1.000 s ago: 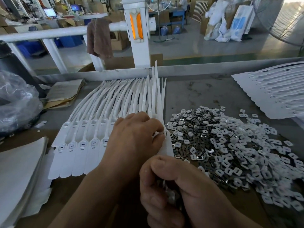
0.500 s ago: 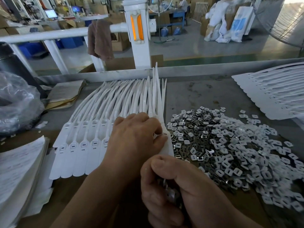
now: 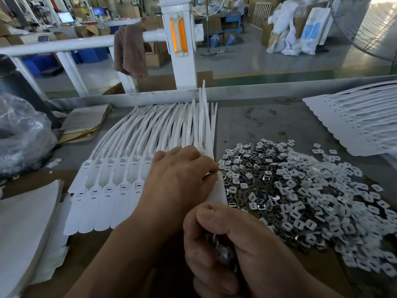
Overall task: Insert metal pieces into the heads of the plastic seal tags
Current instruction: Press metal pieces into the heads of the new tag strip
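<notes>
We're on the fan of white seal tags (image 3: pixel 133 168), spread flat on the table (image 3: pixel 257 121) with their heads toward us and their tails running to the far rail. The left hand (image 3: pixel 180 181) sits curled over the heads at the fan's right end, fingertips pinching the outermost tag, exactly where it was a second ago. Hardly anything has shifted over that second, so we judge this insertion is still being worked and no new tag has been started.

In front of it, the right hand (image 3: pixel 232 250) stays clenched around a small stack of metal pieces (image 3: pixel 223 252), thumb laid over the top. Just right of the fan lies the big pile of loose metal pieces and white square caps (image 3: pixel 300 190), and beyond that a second sheet of tags (image 3: pixel 354 121), cut off by the frame edge.

The left hand hides the head it is working on, so we can't tell whether a piece is seated. The heads showing at the left have dark slots, but the view is too small to say if they're filled.
</notes>
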A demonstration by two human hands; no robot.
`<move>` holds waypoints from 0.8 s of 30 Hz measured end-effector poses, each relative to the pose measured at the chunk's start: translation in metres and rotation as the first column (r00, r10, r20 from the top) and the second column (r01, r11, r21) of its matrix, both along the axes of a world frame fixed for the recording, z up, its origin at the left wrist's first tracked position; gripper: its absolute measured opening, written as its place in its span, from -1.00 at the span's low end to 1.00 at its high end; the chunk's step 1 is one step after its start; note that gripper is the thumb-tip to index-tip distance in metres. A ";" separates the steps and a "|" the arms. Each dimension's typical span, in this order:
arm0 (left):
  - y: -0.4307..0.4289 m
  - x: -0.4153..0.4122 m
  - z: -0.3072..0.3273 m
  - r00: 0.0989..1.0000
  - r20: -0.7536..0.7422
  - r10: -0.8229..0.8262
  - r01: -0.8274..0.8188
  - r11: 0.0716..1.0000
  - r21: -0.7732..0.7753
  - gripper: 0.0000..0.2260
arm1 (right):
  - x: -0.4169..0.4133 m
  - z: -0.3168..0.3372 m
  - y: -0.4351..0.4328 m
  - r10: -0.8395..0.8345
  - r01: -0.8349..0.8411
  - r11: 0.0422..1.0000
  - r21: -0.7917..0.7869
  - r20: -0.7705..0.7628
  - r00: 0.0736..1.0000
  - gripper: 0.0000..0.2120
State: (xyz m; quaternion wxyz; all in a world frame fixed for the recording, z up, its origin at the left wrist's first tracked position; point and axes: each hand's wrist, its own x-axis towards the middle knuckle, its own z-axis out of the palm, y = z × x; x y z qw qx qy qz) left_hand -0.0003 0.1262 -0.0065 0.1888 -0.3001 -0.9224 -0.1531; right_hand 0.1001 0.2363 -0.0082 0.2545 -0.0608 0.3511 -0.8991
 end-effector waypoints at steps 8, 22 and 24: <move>0.003 0.002 -0.005 0.996 -0.084 0.034 -0.034 0.999 0.003 -0.89 | 0.000 -0.001 0.001 0.000 0.001 1.000 0.017 -0.029 1.000 -0.83; -0.007 0.011 -0.008 0.997 -0.007 -0.071 0.071 0.997 -0.023 -0.77 | -0.001 0.000 0.001 -0.003 0.003 1.000 -0.026 -0.027 1.000 -0.83; -0.010 0.014 -0.008 0.997 0.004 -0.081 0.082 0.996 -0.033 -0.77 | -0.001 -0.001 0.001 -0.006 0.005 1.000 -0.030 -0.031 0.999 -0.83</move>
